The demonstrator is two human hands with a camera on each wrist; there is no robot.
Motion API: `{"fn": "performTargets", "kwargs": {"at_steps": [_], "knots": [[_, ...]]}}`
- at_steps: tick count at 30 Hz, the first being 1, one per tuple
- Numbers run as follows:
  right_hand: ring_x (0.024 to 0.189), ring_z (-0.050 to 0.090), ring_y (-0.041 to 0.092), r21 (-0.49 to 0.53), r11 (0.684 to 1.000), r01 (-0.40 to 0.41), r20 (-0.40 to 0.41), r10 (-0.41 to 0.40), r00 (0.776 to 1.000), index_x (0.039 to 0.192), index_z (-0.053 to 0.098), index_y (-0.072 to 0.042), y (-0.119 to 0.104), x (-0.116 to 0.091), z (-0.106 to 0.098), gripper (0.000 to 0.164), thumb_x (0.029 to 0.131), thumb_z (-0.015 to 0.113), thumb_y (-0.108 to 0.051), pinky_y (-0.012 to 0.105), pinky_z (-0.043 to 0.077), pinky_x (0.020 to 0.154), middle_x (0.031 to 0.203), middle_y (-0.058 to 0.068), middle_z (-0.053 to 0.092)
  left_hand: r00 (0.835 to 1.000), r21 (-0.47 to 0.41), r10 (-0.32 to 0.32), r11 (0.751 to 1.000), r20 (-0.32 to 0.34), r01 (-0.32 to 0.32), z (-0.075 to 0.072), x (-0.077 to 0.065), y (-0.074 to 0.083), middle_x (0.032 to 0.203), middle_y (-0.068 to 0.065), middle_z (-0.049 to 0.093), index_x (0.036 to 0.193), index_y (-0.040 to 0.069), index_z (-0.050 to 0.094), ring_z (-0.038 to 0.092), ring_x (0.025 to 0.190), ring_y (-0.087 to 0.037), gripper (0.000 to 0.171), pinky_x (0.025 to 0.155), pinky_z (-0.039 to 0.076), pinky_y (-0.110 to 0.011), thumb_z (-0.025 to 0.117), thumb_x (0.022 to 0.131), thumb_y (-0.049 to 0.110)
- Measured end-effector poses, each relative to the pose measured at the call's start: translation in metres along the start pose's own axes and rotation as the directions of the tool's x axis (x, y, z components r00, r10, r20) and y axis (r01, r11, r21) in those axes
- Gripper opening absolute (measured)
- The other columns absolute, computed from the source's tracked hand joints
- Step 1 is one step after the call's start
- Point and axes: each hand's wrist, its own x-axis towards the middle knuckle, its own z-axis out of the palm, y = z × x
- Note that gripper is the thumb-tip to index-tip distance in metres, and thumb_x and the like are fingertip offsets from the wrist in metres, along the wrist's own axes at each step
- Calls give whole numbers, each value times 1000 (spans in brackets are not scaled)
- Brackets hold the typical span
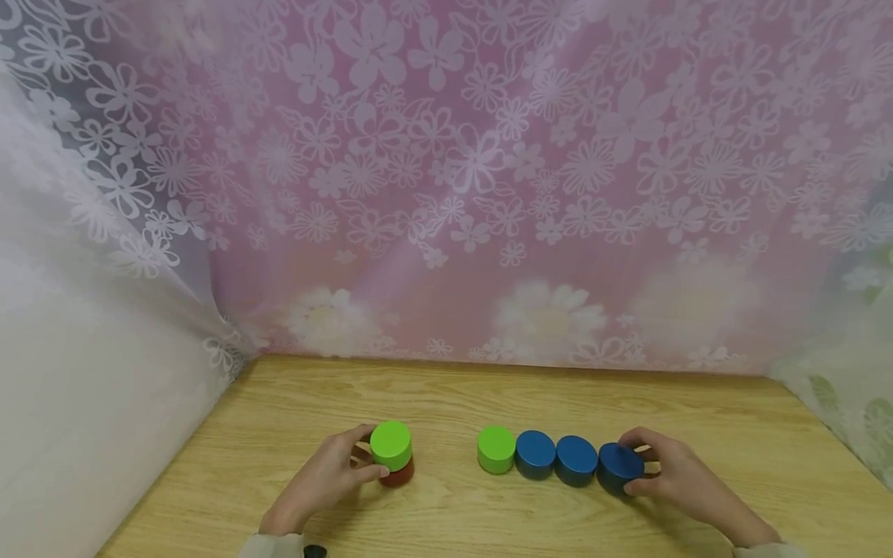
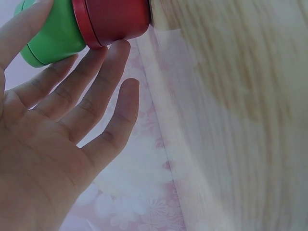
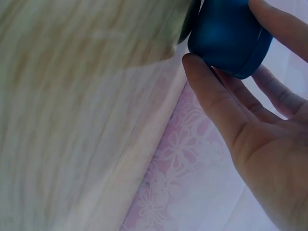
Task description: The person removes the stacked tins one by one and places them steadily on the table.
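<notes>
On the left in the head view, a bright green lidded tin (image 1: 391,445) stands on a red lidded tin (image 1: 398,475). My left hand (image 1: 331,477) pinches the green tin between thumb and fingers from the left. In the left wrist view, some fingertips lie along the side of the red tin (image 2: 120,19) just below the green tin (image 2: 55,31). My right hand (image 1: 680,474) grips a dark blue lidded tin (image 1: 619,468) from the right, at the right end of a row. The right wrist view shows thumb and fingers round the blue tin (image 3: 228,36).
To the left of the held blue tin stand two more blue tins (image 1: 576,460) and a second green tin (image 1: 496,449), side by side. All are on a wood-grain table (image 1: 446,515). A flowered pink curtain (image 1: 446,232) hangs behind. A small dark object (image 1: 315,551) shows by the left sleeve.
</notes>
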Motion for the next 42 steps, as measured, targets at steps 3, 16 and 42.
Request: {"fn": "performTargets", "kwargs": {"at_steps": [3, 16, 42], "knots": [[100, 66, 45, -19, 999, 28, -8, -28, 1000, 119, 58, 9, 1, 1, 3, 52, 77, 86, 2, 45, 59, 76, 116, 26, 62, 1000, 3, 2, 1000, -4, -2, -1, 0, 1, 123, -14, 64, 136, -2, 58, 66, 99, -27, 54, 83, 57, -41, 79, 91, 17], [112, 58, 51, -63, 993, 97, -104, -103, 989, 134, 51, 9, -18, 4, -1, 63, 84, 84, -10, 55, 55, 84, 130, 31, 56, 1000, -10, 4, 1000, -9, -4, 0, 0, 1, 122, -14, 64, 136, -3, 57, 66, 98, -27, 55, 82, 57, -39, 80, 90, 16], [116, 59, 38, 87, 954, 286, -294, -250, 923, 127, 60, 0, -103, 69, 65, 42, 88, 76, 2, 54, 53, 91, 126, 15, 63, 1000, 5, 8, 1000, 12, -8, 0, 0, -4, 124, -18, 64, 137, -5, 56, 67, 96, -28, 62, 80, 58, -41, 84, 86, 17]]}}
